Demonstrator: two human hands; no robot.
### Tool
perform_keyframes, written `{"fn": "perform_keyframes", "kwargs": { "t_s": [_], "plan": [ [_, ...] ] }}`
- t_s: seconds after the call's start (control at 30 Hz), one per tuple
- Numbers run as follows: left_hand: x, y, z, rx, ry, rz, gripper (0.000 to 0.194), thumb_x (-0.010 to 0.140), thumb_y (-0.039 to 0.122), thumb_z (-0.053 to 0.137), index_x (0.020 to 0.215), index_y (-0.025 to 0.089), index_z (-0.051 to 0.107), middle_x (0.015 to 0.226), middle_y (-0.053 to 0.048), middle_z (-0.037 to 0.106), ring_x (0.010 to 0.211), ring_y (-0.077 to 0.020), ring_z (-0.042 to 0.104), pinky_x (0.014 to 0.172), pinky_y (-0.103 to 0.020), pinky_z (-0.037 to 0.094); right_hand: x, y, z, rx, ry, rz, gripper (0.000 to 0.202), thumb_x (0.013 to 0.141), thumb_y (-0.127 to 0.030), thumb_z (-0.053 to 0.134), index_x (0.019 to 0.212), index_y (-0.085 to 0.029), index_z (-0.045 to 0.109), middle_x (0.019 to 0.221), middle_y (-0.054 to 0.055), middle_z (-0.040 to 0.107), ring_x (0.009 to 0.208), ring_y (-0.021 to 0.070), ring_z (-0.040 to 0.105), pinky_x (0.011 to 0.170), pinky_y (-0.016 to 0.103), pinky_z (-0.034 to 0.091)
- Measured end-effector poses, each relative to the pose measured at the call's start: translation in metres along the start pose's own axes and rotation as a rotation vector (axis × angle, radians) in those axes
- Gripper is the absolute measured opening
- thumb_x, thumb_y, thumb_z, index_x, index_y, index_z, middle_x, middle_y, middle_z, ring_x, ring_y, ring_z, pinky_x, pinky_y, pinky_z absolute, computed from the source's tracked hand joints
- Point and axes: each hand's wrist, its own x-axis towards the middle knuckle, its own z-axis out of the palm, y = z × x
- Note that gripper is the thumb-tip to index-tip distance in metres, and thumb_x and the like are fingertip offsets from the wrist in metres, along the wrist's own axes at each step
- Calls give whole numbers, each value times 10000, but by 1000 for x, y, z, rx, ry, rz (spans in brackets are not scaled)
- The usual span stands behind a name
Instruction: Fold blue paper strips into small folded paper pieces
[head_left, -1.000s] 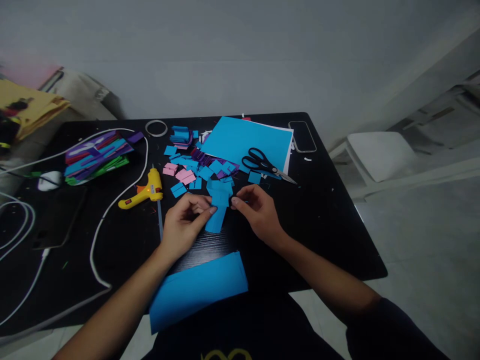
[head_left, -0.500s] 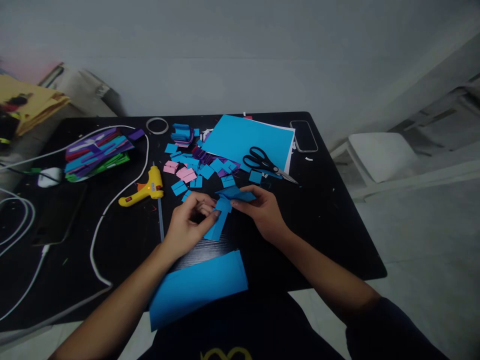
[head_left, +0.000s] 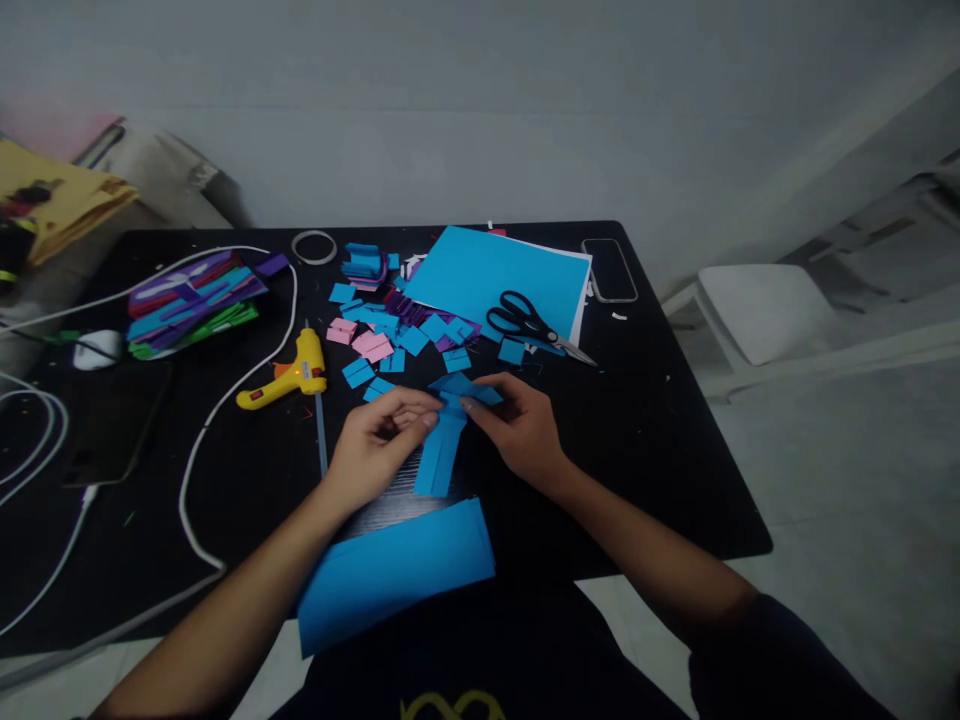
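Note:
A folded blue paper piece (head_left: 441, 455) is held between my two hands above the black table, its long strip hanging toward me and a wider part spreading at the top. My left hand (head_left: 382, 440) pinches its left edge with thumb and fingers. On the other side, my right hand (head_left: 525, 425) grips the upper right part, thumb on top. Just beyond the hands lie small blue folded squares (head_left: 412, 340) and pink folded squares (head_left: 373, 346). Nearer my body rests a larger folded blue sheet (head_left: 397, 570).
Black-handled scissors (head_left: 525, 322) lie on a large blue sheet (head_left: 495, 275). A yellow glue gun (head_left: 296, 372) sits left of my hands, near a white cable (head_left: 196, 460). Further left is a colored paper bundle (head_left: 191, 300). One phone (head_left: 608, 270) lies back right, another (head_left: 120, 425) at left.
The held paper's lower strip has swung to a more upright angle and hangs slightly nearer me. Its top part lies flatter, and both hands have shifted slightly.

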Motion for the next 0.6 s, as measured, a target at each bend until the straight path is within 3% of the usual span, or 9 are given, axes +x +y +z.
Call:
{"fn": "perform_keyframes", "kwargs": {
  "t_s": [0.2,0.33,0.6],
  "plan": [
    [3,2,-2,-71,-14,-73,217,869,355,766,1010,190,770,741,-23,741,647,-168,699,606,-273,575,-1,-4,-1,55,-43,24,143,880,-348,750,867,-209,721,802,0,710,719,175,646,689,306,538],
    [5,3,0,-162,-6,-91,233,824,351,827,924,178,709,726,-14,726,621,-152,695,608,-266,587,-1,-5,-1,34,-45,36,195,877,-357,740,772,-204,679,704,-10,643,646,160,579,625,296,494],
    [6,-6,-4,-305,15,-202,253,844,409,808,938,194,713,733,-16,722,568,-128,635,525,-232,497,-1,-3,-1,83,-126,27,116,893,-315,706,825,-226,737,806,20,752,775,208,709,757,347,573]
  ]
}}
